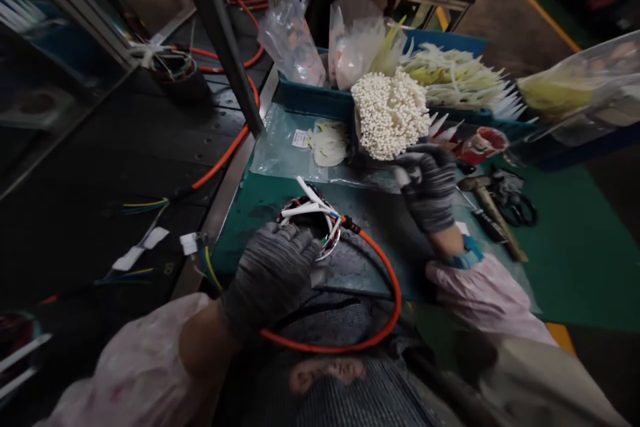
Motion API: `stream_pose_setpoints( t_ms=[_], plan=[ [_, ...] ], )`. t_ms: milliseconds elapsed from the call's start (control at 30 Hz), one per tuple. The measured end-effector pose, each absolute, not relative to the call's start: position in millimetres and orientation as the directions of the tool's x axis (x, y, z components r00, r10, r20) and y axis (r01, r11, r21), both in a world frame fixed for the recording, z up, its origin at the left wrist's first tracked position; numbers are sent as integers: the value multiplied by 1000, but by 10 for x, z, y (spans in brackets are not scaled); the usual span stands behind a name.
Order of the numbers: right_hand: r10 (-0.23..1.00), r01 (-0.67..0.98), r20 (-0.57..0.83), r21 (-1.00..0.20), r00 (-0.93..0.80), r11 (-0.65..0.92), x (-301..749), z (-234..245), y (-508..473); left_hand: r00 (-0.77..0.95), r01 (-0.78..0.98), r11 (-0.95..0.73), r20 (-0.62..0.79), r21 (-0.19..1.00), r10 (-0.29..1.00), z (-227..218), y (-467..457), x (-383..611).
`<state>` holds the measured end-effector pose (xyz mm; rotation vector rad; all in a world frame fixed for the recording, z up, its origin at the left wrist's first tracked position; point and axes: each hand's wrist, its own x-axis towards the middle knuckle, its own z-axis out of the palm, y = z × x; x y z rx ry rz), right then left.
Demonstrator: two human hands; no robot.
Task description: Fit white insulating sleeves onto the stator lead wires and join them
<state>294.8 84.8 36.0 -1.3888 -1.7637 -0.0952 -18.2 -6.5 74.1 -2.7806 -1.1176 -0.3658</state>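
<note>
While my left hand (277, 267) grips the wire-wound ring (329, 248) near the green bench's (575, 247) front edge, my right hand (427, 183), fingers bent, is beside white tubes (390, 113); blurred, can't tell its hold.

Cannot see inside the left hand (274, 270), curled on the wire coil (333, 239), make out any grip of the blurred right hand (429, 185), read the tiny label (301, 139) or follow the clear bag (585, 77) past the right edge
</note>
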Motion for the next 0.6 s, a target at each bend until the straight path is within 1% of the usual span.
stream_pose_setpoints(
  t_ms=[67, 100, 167, 233, 333, 433, 500, 600],
  plan=[
    [735, 932, 675, -301, 59, 201, 3166, 373, 1021, 681, 724, -680, 278, -117, 677, 721, -166, -151],
    [750, 955, 658, -257, 58, 151, 3237, 373, 1092, 677, 731, -664, 283, -156, 679, 704, -217, -152],
    [795, 972, 605, -208, 37, 113, 3309, 370, 1198, 686, 724, -663, 295, -191, 665, 666, -293, -192],
    [821, 971, 570, -216, 37, 106, 3315, 370, 1255, 707, 698, -693, 328, -179, 627, 634, -317, -273],
    [805, 927, 592, -323, 41, 190, 3276, 385, 1269, 738, 644, -744, 404, -179, 541, 589, -261, -406],
    [726, 855, 687, -395, 31, 337, 3215, 434, 1209, 751, 618, -763, 428, -187, 503, 522, -141, -477],
    [681, 765, 726, -490, 92, 418, 3149, 522, 1112, 732, 625, -770, 437, -126, 523, 461, -69, -480],
    [678, 530, 702, -668, 218, 522, 2999, 772, 827, 648, 649, -760, 500, 32, 574, 350, -67, -421]
  ],
)
